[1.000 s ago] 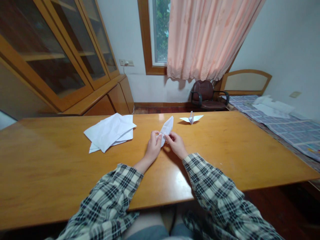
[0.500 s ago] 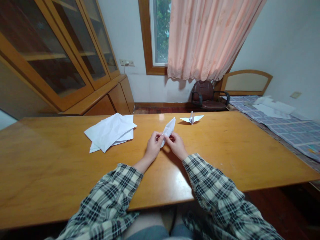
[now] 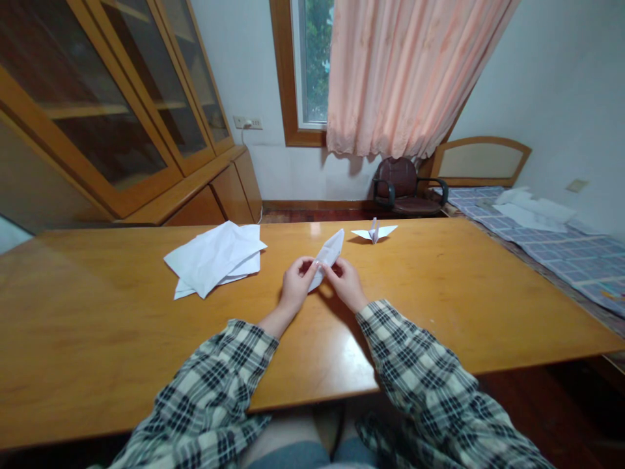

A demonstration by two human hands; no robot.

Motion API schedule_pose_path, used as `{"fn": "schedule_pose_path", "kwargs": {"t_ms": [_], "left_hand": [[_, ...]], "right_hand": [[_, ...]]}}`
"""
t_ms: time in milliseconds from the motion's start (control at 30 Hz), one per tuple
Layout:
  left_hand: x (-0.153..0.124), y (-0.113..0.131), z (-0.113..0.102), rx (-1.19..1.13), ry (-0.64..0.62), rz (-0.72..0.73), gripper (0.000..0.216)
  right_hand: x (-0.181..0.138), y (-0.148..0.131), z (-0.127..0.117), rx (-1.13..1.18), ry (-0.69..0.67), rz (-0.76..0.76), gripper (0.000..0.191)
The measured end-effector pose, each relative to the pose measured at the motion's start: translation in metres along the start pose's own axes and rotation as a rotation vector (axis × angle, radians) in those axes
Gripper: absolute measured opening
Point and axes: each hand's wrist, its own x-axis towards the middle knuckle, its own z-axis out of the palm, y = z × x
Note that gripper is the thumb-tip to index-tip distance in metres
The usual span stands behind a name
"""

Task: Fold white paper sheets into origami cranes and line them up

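A narrow piece of folded white paper (image 3: 331, 249) is held between both hands, tilted up and to the right above the table. My left hand (image 3: 295, 282) pinches its left edge, thumb on the near face. On the other edge, my right hand (image 3: 347, 284) grips with thumb and fingers, the two thumbs almost meeting at the middle. Fingertips behind the paper are hidden. Beyond my right hand stands a finished paper crane (image 3: 374, 232) with its wings spread. To the left of my left hand lies a loose stack of white paper sheets (image 3: 215, 257).
The wooden table (image 3: 122, 345) spans the width before me. Behind it stand a glass-door cabinet (image 3: 161, 98) at left and a brown armchair (image 3: 401, 185). At right, a bed (image 3: 532, 228) carries more white paper (image 3: 534, 208).
My left hand has shifted slightly left, and more of the folded paper's lower end shows below the thumbs. Both hands keep their hold. The crane and the stack are unchanged.
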Motion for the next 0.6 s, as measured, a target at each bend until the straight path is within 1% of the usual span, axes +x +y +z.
{"fn": "schedule_pose_path", "kwargs": {"t_ms": [67, 167, 333, 433, 600], "left_hand": [[0.001, -0.001, 0.000, -0.016, -0.009, 0.004, 0.031], [0.001, -0.001, -0.002, 0.024, -0.031, -0.001, 0.030], [0.001, 0.002, -0.004, 0.082, -0.021, 0.033, 0.028], [0.001, 0.002, -0.005, 0.077, -0.024, 0.030, 0.029], [0.002, 0.000, -0.004, 0.000, -0.050, -0.050, 0.030]], "right_hand": [[0.000, 0.001, 0.000, 0.000, -0.005, -0.008, 0.026], [0.001, 0.001, -0.001, -0.014, -0.002, -0.029, 0.025], [0.000, -0.003, -0.002, -0.074, 0.028, -0.064, 0.021], [-0.001, -0.007, -0.002, 0.005, 0.003, -0.034, 0.021], [-0.002, -0.010, 0.000, 0.112, 0.006, 0.008, 0.023]]}}
